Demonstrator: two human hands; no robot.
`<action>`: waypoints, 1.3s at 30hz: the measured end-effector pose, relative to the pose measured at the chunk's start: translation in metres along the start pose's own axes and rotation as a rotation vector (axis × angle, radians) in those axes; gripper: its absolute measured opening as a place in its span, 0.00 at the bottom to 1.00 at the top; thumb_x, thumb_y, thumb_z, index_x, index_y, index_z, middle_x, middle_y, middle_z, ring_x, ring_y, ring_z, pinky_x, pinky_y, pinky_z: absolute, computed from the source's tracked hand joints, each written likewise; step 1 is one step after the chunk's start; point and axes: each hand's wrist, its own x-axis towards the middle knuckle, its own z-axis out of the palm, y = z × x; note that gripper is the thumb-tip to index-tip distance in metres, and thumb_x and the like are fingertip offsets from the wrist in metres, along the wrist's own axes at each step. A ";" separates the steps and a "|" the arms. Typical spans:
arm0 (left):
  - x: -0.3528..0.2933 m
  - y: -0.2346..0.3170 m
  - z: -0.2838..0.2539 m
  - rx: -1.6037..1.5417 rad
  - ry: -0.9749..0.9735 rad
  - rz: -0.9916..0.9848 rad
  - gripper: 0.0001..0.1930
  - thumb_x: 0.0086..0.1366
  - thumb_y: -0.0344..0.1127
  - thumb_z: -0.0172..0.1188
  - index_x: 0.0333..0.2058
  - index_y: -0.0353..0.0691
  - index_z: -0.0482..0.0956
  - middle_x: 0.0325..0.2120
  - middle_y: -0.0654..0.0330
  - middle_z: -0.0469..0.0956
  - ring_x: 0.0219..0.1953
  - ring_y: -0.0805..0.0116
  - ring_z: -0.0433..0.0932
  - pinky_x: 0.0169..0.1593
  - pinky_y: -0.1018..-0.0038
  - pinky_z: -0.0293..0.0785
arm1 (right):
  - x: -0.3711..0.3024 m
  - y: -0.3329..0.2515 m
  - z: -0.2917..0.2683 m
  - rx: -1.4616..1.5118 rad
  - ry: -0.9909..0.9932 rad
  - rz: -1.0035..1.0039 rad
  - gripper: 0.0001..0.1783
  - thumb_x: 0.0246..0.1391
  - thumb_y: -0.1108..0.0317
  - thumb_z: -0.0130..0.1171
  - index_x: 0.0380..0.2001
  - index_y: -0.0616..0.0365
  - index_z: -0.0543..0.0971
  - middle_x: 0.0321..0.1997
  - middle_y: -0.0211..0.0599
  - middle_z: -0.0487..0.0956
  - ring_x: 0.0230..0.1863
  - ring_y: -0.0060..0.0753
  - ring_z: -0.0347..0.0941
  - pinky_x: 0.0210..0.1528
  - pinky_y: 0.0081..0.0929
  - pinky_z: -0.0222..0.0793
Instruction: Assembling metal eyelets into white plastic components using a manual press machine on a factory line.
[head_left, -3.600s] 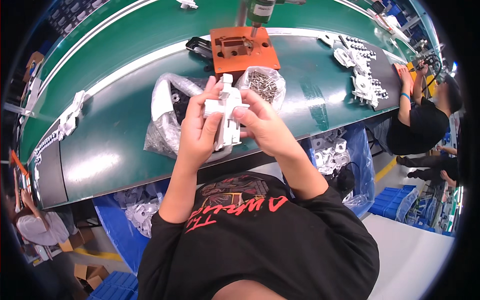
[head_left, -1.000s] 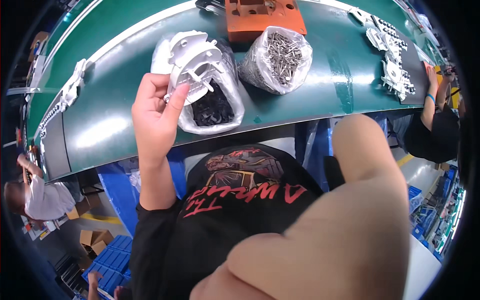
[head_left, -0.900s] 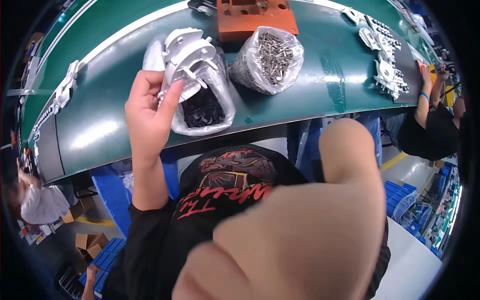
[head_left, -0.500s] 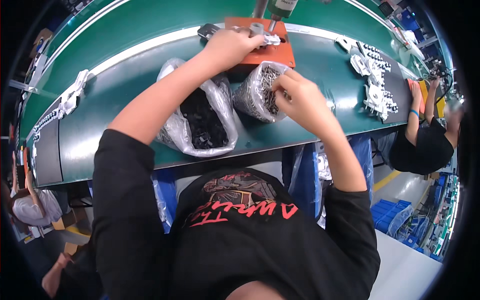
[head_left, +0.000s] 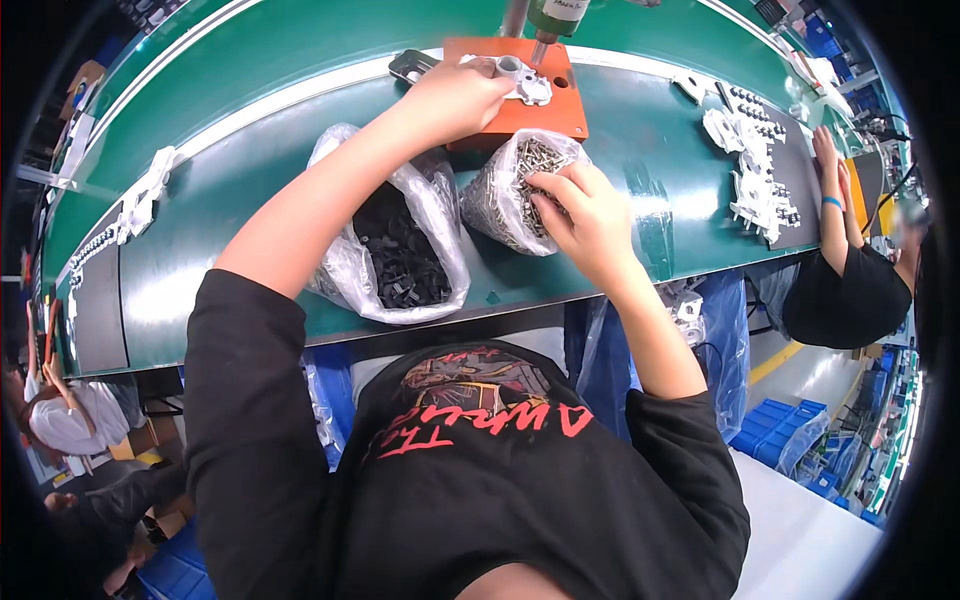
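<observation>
At the far middle, my left hand (head_left: 458, 100) is closed on a silvery-white metal casting (head_left: 535, 90), which lies on an orange fixture block (head_left: 568, 112). Its fingertips are partly hidden by the hand itself. My right hand (head_left: 592, 215) has its thumb and fingers bent together among the screws (head_left: 540, 160) in a clear plastic bag (head_left: 492, 205). Which screws it pinches is too small to make out. A green-bodied power screwdriver (head_left: 556, 14) hangs over the block, its tip just above the casting. A bag of black plastic parts (head_left: 405, 270) stands open below my left forearm.
A dark oblong part (head_left: 412, 66) lies left of the block. White castings and small parts rest on a dark mat (head_left: 790, 185) at right, with more castings (head_left: 150, 195) at left. The table's near edge (head_left: 500, 312) runs before me. Co-workers sit at both sides.
My right hand has shifted slightly left and down, its fingers deeper among the screws. My left hand has moved slightly left and down, exposing more of the casting on the block.
</observation>
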 end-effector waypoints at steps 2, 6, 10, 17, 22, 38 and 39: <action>-0.006 -0.002 -0.007 0.002 0.043 0.060 0.09 0.57 0.36 0.52 0.34 0.40 0.75 0.32 0.50 0.77 0.40 0.53 0.75 0.44 0.62 0.71 | 0.000 -0.002 -0.001 0.022 -0.023 0.028 0.09 0.43 0.73 0.61 0.32 0.55 0.78 0.27 0.35 0.71 0.30 0.39 0.70 0.32 0.32 0.67; -0.035 0.014 -0.040 -0.029 0.120 -0.066 0.09 0.56 0.36 0.54 0.34 0.39 0.75 0.31 0.51 0.76 0.39 0.53 0.75 0.44 0.61 0.70 | -0.001 -0.002 0.000 0.047 -0.011 0.044 0.09 0.43 0.73 0.61 0.32 0.55 0.78 0.27 0.36 0.72 0.30 0.39 0.70 0.33 0.32 0.67; -0.078 0.047 -0.101 -0.217 -0.211 -0.346 0.09 0.55 0.35 0.55 0.30 0.36 0.74 0.28 0.50 0.75 0.36 0.51 0.73 0.42 0.60 0.69 | -0.001 -0.002 -0.004 0.044 -0.013 0.043 0.09 0.43 0.73 0.61 0.32 0.56 0.78 0.27 0.36 0.71 0.30 0.40 0.70 0.33 0.32 0.67; -0.139 0.085 -0.098 -0.149 -0.421 -0.224 0.10 0.49 0.37 0.63 0.29 0.40 0.76 0.29 0.58 0.70 0.38 0.59 0.69 0.42 0.65 0.64 | 0.008 -0.008 -0.010 0.104 -0.155 0.116 0.09 0.43 0.72 0.61 0.32 0.56 0.78 0.27 0.34 0.71 0.29 0.34 0.70 0.31 0.27 0.66; -0.146 0.089 -0.085 -0.115 -0.372 -0.252 0.11 0.48 0.36 0.64 0.29 0.40 0.75 0.30 0.58 0.69 0.38 0.60 0.68 0.41 0.65 0.62 | 0.008 -0.011 -0.008 0.068 -0.155 0.134 0.08 0.43 0.72 0.61 0.31 0.56 0.77 0.27 0.34 0.72 0.29 0.32 0.70 0.31 0.27 0.66; -0.026 0.002 -0.097 -0.807 -0.131 -0.542 0.09 0.54 0.35 0.60 0.30 0.35 0.77 0.24 0.63 0.75 0.28 0.73 0.71 0.35 0.75 0.68 | 0.009 -0.005 -0.009 0.152 -0.065 0.220 0.06 0.45 0.74 0.60 0.30 0.61 0.76 0.26 0.38 0.74 0.26 0.33 0.71 0.30 0.25 0.66; -0.008 -0.009 -0.090 -0.770 -0.150 -0.544 0.10 0.55 0.38 0.59 0.31 0.36 0.78 0.25 0.64 0.75 0.31 0.74 0.71 0.38 0.76 0.67 | 0.009 -0.006 -0.009 0.207 -0.048 0.248 0.06 0.47 0.74 0.59 0.30 0.62 0.76 0.26 0.38 0.74 0.26 0.31 0.71 0.30 0.24 0.66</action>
